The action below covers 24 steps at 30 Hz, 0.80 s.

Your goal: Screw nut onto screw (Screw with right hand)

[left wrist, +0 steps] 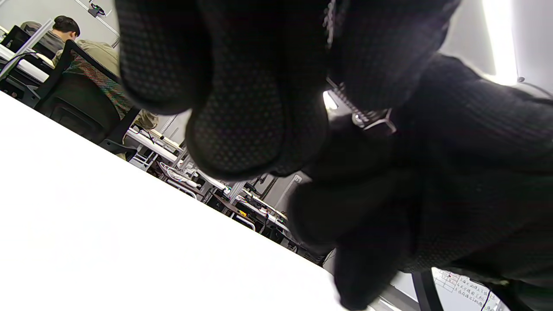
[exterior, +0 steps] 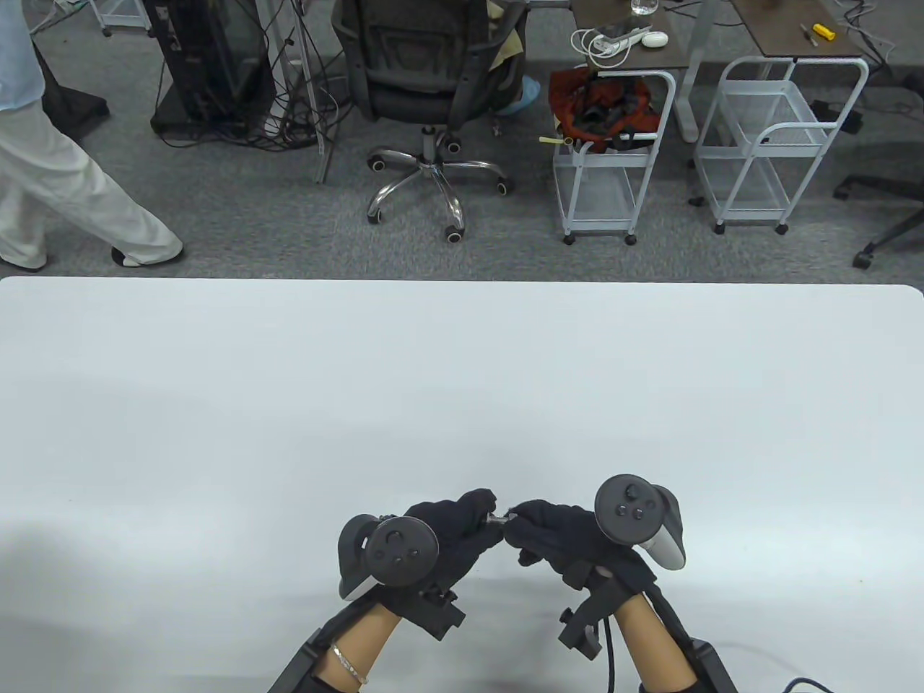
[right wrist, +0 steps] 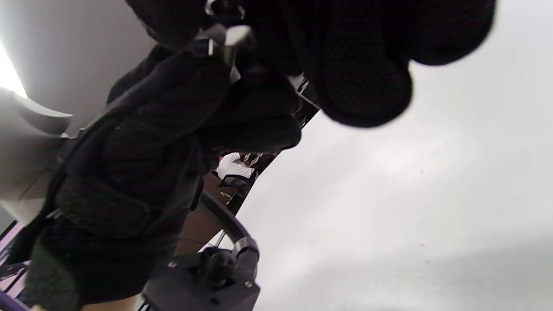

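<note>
Two gloved hands meet near the white table's (exterior: pixel 216 404) near edge. The left hand (exterior: pixel 451 538) pinches the screw (exterior: pixel 497 517); the right hand (exterior: pixel 552 538) pinches the nut (left wrist: pixel 373 123) on it. Bare tabletop stretches far beyond them.

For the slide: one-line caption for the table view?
Left hand and right hand meet over the white table, holding a screw between fingertips.

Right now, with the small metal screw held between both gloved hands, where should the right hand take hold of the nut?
Pinch the metal nut by its outer flats, coming from the right along the threaded metal screw, which lies roughly level between the left hand and right hand.
</note>
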{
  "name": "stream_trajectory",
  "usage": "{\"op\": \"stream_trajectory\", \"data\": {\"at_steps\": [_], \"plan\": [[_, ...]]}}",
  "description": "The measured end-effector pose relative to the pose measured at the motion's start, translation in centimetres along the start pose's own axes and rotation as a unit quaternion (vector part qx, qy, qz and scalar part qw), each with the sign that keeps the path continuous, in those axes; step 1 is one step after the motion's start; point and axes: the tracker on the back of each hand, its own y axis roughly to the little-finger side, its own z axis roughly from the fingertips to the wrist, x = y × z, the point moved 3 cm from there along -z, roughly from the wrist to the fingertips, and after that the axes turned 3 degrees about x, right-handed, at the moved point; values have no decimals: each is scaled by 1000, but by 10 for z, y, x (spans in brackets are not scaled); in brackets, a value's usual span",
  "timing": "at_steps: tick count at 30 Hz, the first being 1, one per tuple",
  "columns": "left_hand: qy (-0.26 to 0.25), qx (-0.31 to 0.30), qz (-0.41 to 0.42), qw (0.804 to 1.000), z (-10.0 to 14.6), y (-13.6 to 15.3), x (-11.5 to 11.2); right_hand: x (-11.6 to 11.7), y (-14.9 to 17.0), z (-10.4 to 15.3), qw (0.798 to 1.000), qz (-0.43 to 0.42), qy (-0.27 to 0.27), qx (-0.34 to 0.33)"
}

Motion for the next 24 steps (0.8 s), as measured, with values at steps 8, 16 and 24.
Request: {"op": "stream_trajectory", "data": {"at_steps": [8,16,24], "plan": [[4,6,-1,1000,0,1,-4,-1,0,-1,998,58,-14,26],[14,6,4,1000,0,0,-7,-4,1,0,999,36,6,19],[10,6,3,1000,0,-1,-8,-4,-4,1,997,78,-8,16]]}}
